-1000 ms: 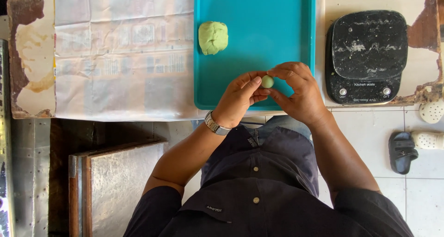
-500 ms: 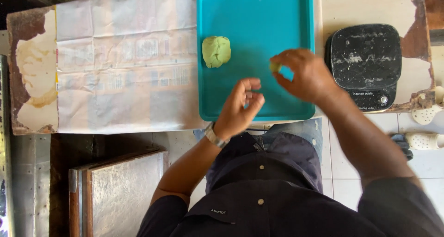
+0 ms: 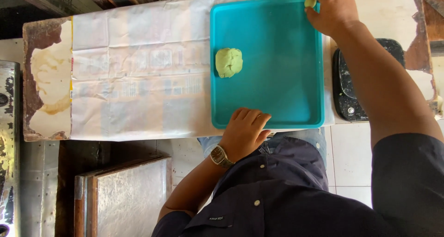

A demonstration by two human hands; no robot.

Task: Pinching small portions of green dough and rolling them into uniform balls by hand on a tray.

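Observation:
A teal tray (image 3: 277, 94) lies on a paper-covered table. A lump of green dough (image 3: 228, 62) sits on the tray's left part. My right hand (image 3: 332, 8) reaches to the tray's far right corner and pinches a small green dough ball (image 3: 310, 3) in its fingertips. My left hand (image 3: 244, 131), with a wristwatch, rests fingers-down on the tray's near rim and holds nothing.
A black kitchen scale (image 3: 354, 87) sits right of the tray, partly hidden by my right forearm. White paper (image 3: 138, 75) covers the table left of the tray, with a stained bare patch (image 3: 46, 80) at its left end. A metal-faced board (image 3: 125, 195) leans below the table.
My hands came apart. The right hand carried the small dough ball from the tray's near edge to its far right corner; the left hand settled on the near rim.

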